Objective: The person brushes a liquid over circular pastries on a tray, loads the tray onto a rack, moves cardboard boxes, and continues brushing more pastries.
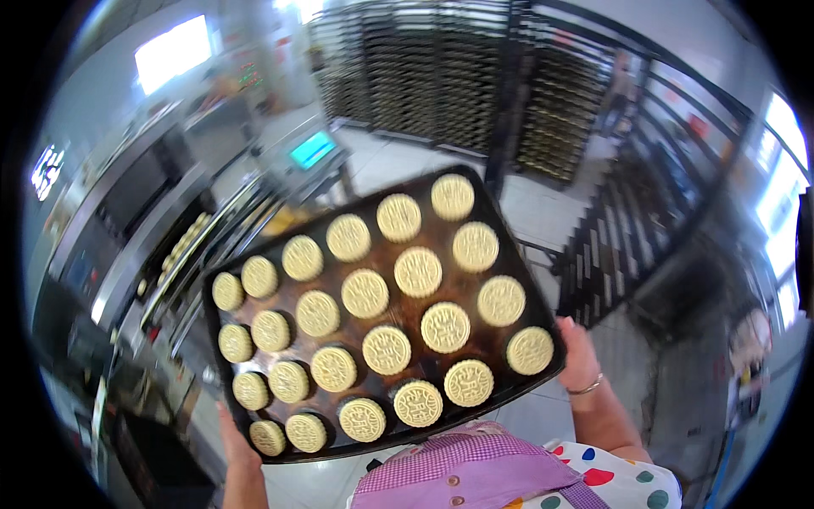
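Observation:
A dark baking tray point(400, 326) spans the middle of the view, tilted with its right side farther away. Rows of pale, round mooncakes point(387, 349) with stamped tops lie on it, spaced apart. My left hand point(238, 441) grips the tray's lower left edge, and part of its fingers is hidden beneath. At the right edge, my right hand point(578, 355) is closed round the rim near the lower right corner, a bracelet on its wrist.
An oven point(127, 199) with a conveyor holding more mooncakes point(185, 246) stands at left. A machine with a lit screen point(313, 149) is beyond the tray. Tall racks point(415, 76) packed with trays fill the back; an open-sided rack point(619, 220) stands at right. People are blurred in the background.

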The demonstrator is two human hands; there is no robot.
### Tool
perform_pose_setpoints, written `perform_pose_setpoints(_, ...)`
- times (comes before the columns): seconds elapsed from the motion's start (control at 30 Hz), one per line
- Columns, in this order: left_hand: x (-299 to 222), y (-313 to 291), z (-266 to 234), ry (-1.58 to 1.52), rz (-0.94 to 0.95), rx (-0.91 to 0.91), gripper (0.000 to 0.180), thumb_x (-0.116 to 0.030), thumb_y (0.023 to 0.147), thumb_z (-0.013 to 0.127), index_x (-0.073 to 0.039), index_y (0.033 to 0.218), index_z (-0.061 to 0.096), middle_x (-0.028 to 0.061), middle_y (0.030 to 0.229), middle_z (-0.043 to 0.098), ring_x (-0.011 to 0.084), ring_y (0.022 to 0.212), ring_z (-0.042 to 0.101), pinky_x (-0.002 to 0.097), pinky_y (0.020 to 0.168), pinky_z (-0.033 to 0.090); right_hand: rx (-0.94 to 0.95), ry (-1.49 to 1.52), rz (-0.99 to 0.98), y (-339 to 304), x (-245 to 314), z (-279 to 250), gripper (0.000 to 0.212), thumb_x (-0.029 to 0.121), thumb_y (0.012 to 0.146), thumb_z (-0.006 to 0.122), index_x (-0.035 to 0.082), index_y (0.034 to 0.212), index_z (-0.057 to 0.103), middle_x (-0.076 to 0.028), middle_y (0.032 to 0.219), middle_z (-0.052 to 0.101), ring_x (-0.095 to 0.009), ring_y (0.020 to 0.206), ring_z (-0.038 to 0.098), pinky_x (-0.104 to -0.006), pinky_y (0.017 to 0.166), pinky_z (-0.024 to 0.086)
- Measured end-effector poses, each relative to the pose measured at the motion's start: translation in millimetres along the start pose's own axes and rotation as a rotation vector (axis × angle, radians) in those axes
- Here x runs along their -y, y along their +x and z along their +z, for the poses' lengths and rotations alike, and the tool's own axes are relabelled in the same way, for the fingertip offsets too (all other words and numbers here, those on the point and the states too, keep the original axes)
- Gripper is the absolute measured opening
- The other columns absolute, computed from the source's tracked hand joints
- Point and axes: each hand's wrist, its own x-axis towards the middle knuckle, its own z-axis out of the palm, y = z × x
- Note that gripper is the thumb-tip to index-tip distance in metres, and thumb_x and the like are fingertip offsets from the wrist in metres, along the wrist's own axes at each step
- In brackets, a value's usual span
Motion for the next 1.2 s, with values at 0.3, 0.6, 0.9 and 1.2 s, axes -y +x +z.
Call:
perform_pose_setpoints(0.3,-73.3,-74.6,199.5,0.011,0.466,0.826,0.082,-0.047,0.077,0.053,0.011,0.131,0.032,0.0235,0.128,0.047,0.0298,0.116,0.051,0.0384,0.1,0.039,-0.465,0.365,-0.882,-138.7,209.4,-105.6,0.03,0.023,0.081,0.049,0.003,0.101,0.056,-0.013,0.11,0.059,-0.027,0.103,0.057,-0.0419,0.095,0.043)
perform_pose_setpoints(0.6,-119.9,-66.0,473.4,-0.258,0.285,1.552,0.061,-0.044,0.088,0.041,0.001,0.128,0.045,0.0192,0.131,0.047,0.0322,0.122,0.044,0.0416,0.102,0.032,-0.265,0.31,-0.97,-140.5,398.5,-256.4,0.034,0.017,0.084,0.058,-0.004,0.111,0.052,-0.019,0.117,0.057,-0.03,0.109,0.055,-0.0401,0.101,0.04)
perform_pose_setpoints(0.9,-123.1,-57.2,624.8,0.02,0.33,1.262,0.057,-0.04,0.085,0.043,0.005,0.119,0.043,0.0242,0.119,0.053,0.0309,0.108,0.055,0.0339,0.084,0.042,-0.43,-0.254,-0.979,-24.9,440.6,-258.5,0.044,0.028,0.089,0.051,-0.009,0.114,0.046,-0.024,0.118,0.053,-0.035,0.114,0.051,-0.0417,0.102,0.043)
perform_pose_setpoints(1.2,-116.4,12.9,738.0,0.289,0.488,0.948,0.053,-0.045,0.079,0.048,-0.006,0.115,0.052,0.0126,0.111,0.058,0.024,0.093,0.057,0.036,0.086,0.038,-0.638,-0.389,-0.698,87.5,465.3,-349.7,0.054,0.051,0.084,0.045,0.006,0.113,0.054,-0.017,0.111,0.06,-0.027,0.105,0.057,-0.0389,0.084,0.047)
